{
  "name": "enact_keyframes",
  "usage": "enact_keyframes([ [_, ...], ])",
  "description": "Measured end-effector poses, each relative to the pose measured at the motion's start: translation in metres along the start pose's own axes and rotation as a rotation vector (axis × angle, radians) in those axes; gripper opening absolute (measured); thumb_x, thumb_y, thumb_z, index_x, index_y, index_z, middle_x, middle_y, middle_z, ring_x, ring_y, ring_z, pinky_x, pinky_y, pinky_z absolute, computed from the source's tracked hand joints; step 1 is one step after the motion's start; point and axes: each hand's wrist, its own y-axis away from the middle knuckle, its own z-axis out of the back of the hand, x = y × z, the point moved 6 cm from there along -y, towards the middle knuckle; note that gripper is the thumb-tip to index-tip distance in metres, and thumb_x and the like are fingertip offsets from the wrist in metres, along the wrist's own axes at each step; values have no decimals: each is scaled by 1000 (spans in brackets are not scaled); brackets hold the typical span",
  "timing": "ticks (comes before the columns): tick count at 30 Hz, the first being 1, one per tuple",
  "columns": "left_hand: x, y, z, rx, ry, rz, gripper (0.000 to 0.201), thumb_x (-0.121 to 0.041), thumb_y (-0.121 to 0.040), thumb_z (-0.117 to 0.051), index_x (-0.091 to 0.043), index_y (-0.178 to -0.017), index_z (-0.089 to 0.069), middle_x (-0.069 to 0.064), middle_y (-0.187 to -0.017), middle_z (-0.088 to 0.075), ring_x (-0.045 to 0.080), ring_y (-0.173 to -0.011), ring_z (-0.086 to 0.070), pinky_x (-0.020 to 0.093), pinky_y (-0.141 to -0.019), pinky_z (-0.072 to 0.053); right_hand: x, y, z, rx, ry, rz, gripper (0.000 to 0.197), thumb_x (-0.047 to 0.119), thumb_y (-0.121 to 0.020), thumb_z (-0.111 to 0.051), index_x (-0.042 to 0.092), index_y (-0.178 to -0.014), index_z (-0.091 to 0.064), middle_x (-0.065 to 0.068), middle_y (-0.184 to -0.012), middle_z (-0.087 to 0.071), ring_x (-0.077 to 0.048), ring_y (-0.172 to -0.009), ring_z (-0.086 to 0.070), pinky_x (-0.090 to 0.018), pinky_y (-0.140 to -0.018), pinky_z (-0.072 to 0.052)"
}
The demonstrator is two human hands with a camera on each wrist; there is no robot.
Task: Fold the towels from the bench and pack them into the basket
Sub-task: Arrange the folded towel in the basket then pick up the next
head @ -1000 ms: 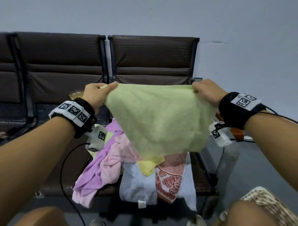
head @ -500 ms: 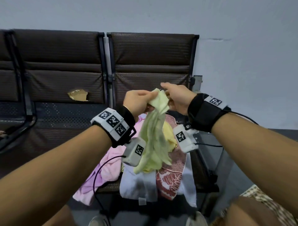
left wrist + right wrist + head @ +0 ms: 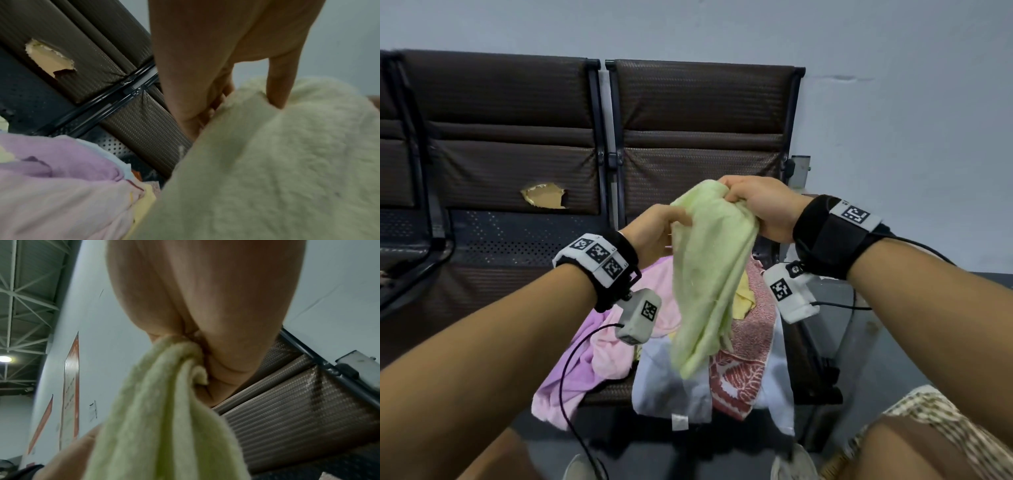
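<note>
The right hand (image 3: 758, 205) clutches the bunched top of a pale green terry towel (image 3: 709, 274). The left hand (image 3: 654, 231) pinches its edge. No writing is legible.

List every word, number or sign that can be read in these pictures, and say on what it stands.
No text can be read.
Wristband markers: black-and-white square codes, no letters.
Wrist camera markers: the same kind of codes.
Wall posters: orange-edged, print too blurred to read.
White tag on the pale blue towel: no print visible.
</note>
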Motion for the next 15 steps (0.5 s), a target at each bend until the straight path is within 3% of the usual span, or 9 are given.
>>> enact_keyframes([
  [3, -9, -5, 12, -23, -4, -102, 35, -24, -89, -68, -7, -119, -69, 8, -112, -73, 18, -93, -67, 29, -82, -51, -1, -4, 18, -29, 82, -13, 12, 4, -94, -52, 1, -99, -63, -15, -91, -63, -29, -78, -61, -30, -68, -51],
  [4, -13, -8, 18, -65, -17, -151, 32, -26, -91, -68, -7, -117, -70, 8, -110, -73, 18, -90, -68, 29, -78, -53, -3, -4, 26, -10, 130, -32, 17, 10, -93, -62, -2, -104, -67, -14, -97, -71, -30, -84, -67, -33, -74, -56],
  [6, -21, -15, 26, -142, -84, -238, 32, -28, -94, -66, -3, -112, -70, 14, -106, -73, 22, -87, -67, 31, -76, -54, -8, -8, 43, 11, 288, -74, 27, 19, -87, -75, 1, -107, -72, -12, -101, -76, -27, -89, -74, -34, -82, -60],
  [8, -29, -21, 26, -173, -208, -296, 33, -31, -96, -63, -1, -107, -71, 18, -104, -72, 23, -85, -65, 36, -76, -52, -8, -15, 60, -52, 531, -56, 25, 25, -82, -81, 9, -100, -77, -7, -94, -78, -21, -84, -75, -31, -78, -61],
  [11, -44, -34, 23, -219, -220, -307, 22, -23, -94, -64, -4, -93, -74, 14, -93, -71, 22, -76, -64, 36, -72, -52, -4, -30, 74, -160, 780, 15, 14, 30, -83, -77, 18, -89, -76, 2, -86, -75, -16, -81, -72, -28, -72, -57],
  [13, -56, -46, 30, -318, -150, -319, 17, -20, -91, -67, -6, -85, -75, 13, -93, -73, 24, -80, -68, 38, -78, -55, 1, -39, 76, -222, 823, 75, 9, 24, -88, -68, 23, -81, -72, 6, -80, -70, -16, -80, -67, -25, -66, -50],
  [15, -74, -54, 34, -395, -198, -391, 18, -21, -92, -66, -7, -89, -76, 15, -98, -74, 27, -89, -70, 44, -87, -57, 8, -49, 83, -357, 777, 141, 16, 19, -92, -60, 27, -89, -73, 7, -88, -70, -13, -86, -63, -25, -73, -47],
])
